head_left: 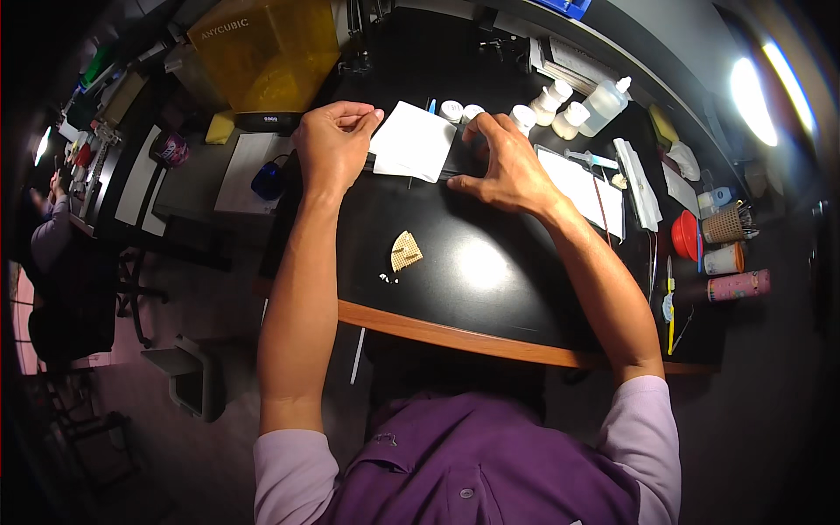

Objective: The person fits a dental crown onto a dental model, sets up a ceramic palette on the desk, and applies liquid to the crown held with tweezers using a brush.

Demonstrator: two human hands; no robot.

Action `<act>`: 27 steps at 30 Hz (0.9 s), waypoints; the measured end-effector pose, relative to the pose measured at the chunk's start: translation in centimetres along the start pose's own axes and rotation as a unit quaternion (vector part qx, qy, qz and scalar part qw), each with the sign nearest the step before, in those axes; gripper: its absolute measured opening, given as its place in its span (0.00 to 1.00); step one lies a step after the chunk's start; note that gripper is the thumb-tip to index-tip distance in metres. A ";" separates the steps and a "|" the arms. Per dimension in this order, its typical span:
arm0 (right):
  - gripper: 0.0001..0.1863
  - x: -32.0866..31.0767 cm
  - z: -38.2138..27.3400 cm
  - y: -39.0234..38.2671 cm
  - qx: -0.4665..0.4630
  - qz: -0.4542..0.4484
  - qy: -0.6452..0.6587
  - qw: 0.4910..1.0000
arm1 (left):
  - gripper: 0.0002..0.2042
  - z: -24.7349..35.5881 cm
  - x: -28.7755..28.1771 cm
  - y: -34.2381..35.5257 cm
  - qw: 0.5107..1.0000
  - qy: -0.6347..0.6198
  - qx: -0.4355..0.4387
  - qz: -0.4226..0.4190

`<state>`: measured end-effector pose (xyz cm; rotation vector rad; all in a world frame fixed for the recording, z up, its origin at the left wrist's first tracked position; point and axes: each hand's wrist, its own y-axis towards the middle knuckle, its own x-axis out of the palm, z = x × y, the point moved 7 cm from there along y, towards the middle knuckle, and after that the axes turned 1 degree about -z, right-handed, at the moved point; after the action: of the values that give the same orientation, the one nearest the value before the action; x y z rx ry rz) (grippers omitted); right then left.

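Observation:
My left hand (337,144) is closed in a pinch, thumb against fingertips, at the left edge of a white paper pad (414,144). Whatever it may hold is too small to make out. To the pad's right, my right hand (509,166) hovers with thumb and fingers curved apart, close to small white-lidded jars (451,110). Dark shadow hides part of the space between its fingers. Nearer to me, a tan, fan-shaped perforated piece (406,252) lies on the black table (367,219). Several white bits (388,278) are scattered beside it.
Bottles (604,107) stand at the back right. A syringe (591,158) lies near a white sheet (586,192). Further right are a red bowl (684,235), a pink cylinder (739,285) and a yellow-handled tool (670,306). A yellow translucent box (267,57) stands back left.

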<state>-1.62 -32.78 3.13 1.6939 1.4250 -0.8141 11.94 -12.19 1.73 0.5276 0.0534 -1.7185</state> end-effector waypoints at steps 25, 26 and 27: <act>0.36 0.4 0.7 0.4 0.025 -0.004 0.009 1.000 | 0.09 0.3 0.7 0.1 0.999 0.011 0.021 -0.044; 0.36 0.5 0.8 0.6 0.024 -0.005 0.010 1.000 | 0.09 0.2 0.7 0.1 0.998 0.012 0.026 -0.048; 0.36 0.6 0.8 0.7 0.018 -0.009 0.009 1.000 | 0.09 0.0 0.6 0.2 0.998 0.013 0.026 -0.048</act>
<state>-0.83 -33.24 2.29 1.7226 1.4476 -0.8412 12.01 -12.81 1.53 0.5943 0.0545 -1.8099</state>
